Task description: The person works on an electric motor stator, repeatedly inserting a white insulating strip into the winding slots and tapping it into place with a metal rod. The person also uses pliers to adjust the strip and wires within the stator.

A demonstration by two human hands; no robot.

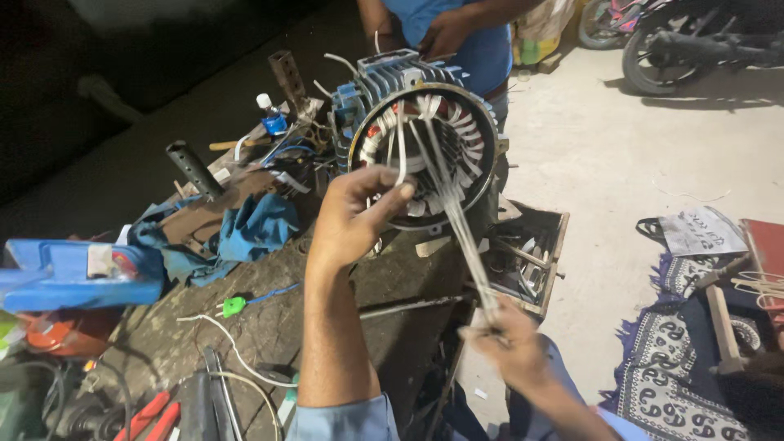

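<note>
A blue finned motor housing (392,73) lies on its side on a dark workbench (269,318), its open end showing a stator (478,135) with white-sleeved windings. My left hand (353,214) is raised at the stator's lower left and pinches a white wire end (401,159) between thumb and fingers. My right hand (510,343), blurred, grips the lower end of a bundle of white leads (456,212) that runs taut from the stator's top down to it.
Another person in a blue shirt (482,45) stands behind the motor. Blue rags (249,229), a small bottle (272,118), red-handled pliers (147,416) and loose wires litter the bench. A wooden tool box (535,261) sits right of it, a patterned mat (678,367) on the floor.
</note>
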